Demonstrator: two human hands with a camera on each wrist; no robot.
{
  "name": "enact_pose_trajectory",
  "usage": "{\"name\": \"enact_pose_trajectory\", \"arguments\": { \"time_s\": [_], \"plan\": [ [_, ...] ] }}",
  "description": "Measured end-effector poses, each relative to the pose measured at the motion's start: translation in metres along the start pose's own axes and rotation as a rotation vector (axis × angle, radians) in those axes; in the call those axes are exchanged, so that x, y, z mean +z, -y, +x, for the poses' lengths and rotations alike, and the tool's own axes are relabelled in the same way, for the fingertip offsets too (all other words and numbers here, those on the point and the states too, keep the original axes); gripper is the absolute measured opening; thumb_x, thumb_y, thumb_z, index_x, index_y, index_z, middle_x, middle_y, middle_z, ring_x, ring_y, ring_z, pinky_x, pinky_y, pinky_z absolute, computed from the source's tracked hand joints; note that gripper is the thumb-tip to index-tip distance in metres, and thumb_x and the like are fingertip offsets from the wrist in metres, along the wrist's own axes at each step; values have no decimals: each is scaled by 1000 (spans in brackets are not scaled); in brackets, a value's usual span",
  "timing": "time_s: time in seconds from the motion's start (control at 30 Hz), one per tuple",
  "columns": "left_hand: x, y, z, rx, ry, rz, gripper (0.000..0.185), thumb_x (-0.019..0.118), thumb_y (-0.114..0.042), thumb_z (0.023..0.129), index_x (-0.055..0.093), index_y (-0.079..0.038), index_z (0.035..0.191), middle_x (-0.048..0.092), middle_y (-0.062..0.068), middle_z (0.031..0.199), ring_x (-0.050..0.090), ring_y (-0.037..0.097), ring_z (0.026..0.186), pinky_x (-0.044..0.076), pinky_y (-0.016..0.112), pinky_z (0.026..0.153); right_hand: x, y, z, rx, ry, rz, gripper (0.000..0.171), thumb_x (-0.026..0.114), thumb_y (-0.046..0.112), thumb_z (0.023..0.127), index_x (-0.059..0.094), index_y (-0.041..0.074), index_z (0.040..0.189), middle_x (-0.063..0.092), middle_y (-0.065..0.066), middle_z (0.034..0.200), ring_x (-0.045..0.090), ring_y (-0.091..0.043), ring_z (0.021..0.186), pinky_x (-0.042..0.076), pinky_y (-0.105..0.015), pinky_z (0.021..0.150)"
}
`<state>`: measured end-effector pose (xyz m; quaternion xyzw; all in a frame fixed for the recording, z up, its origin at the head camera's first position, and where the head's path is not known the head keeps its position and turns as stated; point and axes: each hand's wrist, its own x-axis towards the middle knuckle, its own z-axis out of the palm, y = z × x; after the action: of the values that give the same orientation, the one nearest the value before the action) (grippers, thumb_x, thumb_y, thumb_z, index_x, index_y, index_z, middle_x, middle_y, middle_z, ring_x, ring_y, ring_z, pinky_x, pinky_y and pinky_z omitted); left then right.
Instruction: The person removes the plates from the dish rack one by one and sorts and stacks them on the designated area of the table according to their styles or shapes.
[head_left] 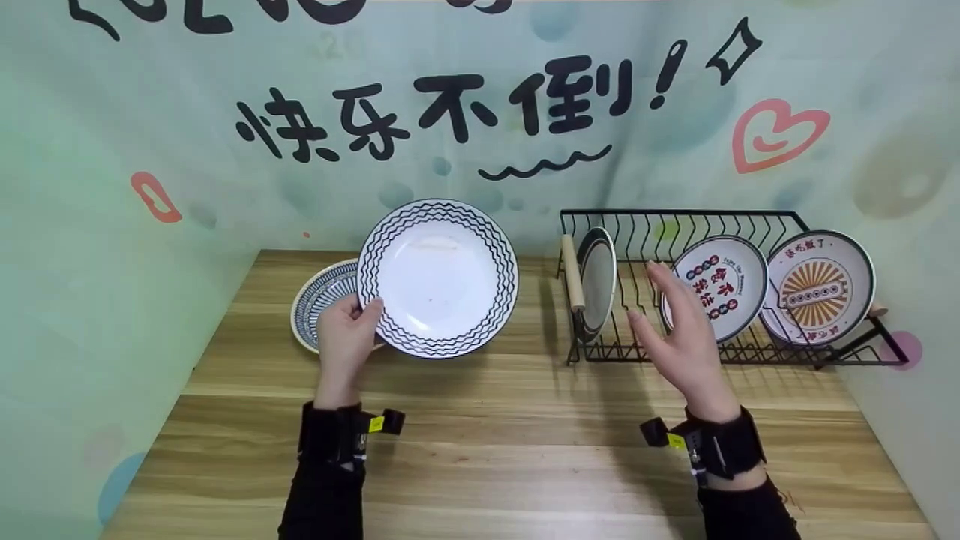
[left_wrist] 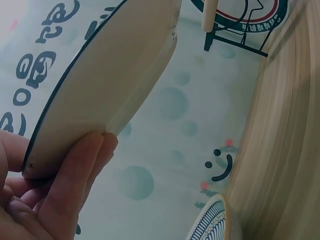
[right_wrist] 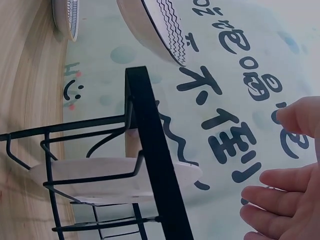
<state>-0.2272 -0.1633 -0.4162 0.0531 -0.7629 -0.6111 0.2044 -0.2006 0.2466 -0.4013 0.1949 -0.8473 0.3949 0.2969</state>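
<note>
Left hand [head_left: 346,335] pinches the rim of a round glazed white plate [head_left: 438,277] with black zigzag bands, tilted up above the wooden table [head_left: 480,450]. Right hand [head_left: 684,335] hovers with fingers spread and empty before the black wire rack [head_left: 855,352], where plates printed with Chinese characters stand upright.

The pale green printed backdrop wall [head_left: 480,112] bears large black brush characters reading 快乐不倒 followed by an exclamation mark. Both round white printed plates [head_left: 817,289] in the rack carry characters too small to read.
</note>
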Motion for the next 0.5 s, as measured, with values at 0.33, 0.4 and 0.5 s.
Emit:
{"name": "enact_pose_trajectory", "arguments": {
  "time_s": [0.33,0.4,0.5],
  "plan": [
    [-11,6,7,-43,-51,17,15,64,-1,88,69,13,89,69,12,74,59,5,58,51,17,54,-4,-3,0,65,15,-13,62,70,7,89,44,-3,144,42,-23,149,36,-39,137,23,-52,116],
    [-13,7,8,-61,-60,-14,16,63,0,89,69,14,91,69,12,74,60,6,59,52,18,54,-6,-4,1,74,15,-14,61,69,7,89,44,-4,144,42,-23,149,36,-40,137,23,-52,116],
    [-15,9,9,-100,-61,-64,17,62,0,90,69,15,95,69,12,75,62,8,59,54,20,55,-8,-6,1,85,14,-15,60,68,6,90,44,-4,144,42,-24,148,36,-40,137,23,-51,117]
  ]
}}
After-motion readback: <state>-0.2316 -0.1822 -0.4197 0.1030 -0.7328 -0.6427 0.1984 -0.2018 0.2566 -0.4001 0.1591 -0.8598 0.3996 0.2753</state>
